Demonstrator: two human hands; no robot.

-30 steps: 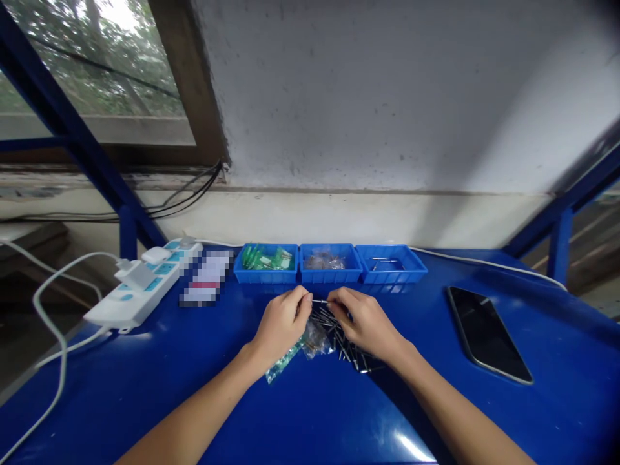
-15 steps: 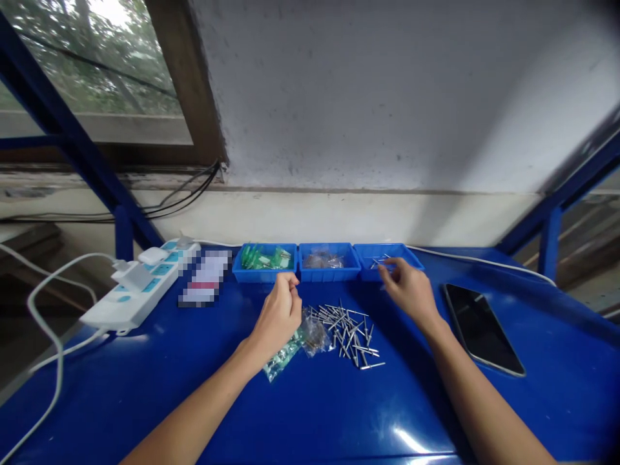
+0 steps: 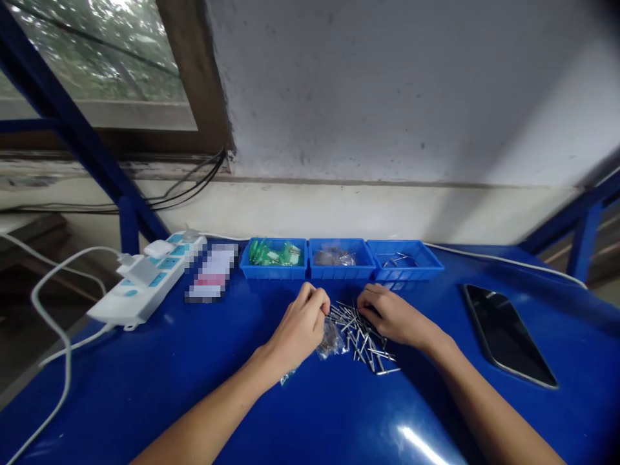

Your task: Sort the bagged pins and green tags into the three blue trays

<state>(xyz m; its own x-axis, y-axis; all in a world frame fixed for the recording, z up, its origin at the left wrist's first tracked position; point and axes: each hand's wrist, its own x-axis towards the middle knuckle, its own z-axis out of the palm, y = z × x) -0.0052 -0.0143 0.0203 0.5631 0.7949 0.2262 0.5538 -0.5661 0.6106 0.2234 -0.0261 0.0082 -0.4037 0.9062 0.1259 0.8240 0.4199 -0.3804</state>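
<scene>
A loose pile of silver blind rivets lies on the blue table between my hands. My right hand reaches over the pile's far right side with curled fingertips down among the rivets; what they grip is hidden. At the pile's left edge, my left hand is closed in a pinch, and I cannot see what is in it. Below its fingers lies a clear plastic bag of small brownish parts. A green-printed bag is mostly covered by my left wrist.
Three blue bins stand in a row at the back: one with green bags, one with clear bags, one with a few rivets. A phone lies right; a white power strip with cables lies left.
My right hand has come back from the right bin to the rivet pile. My left hand has shifted slightly right and down, closer to the rivets. The view has turned a little.
</scene>
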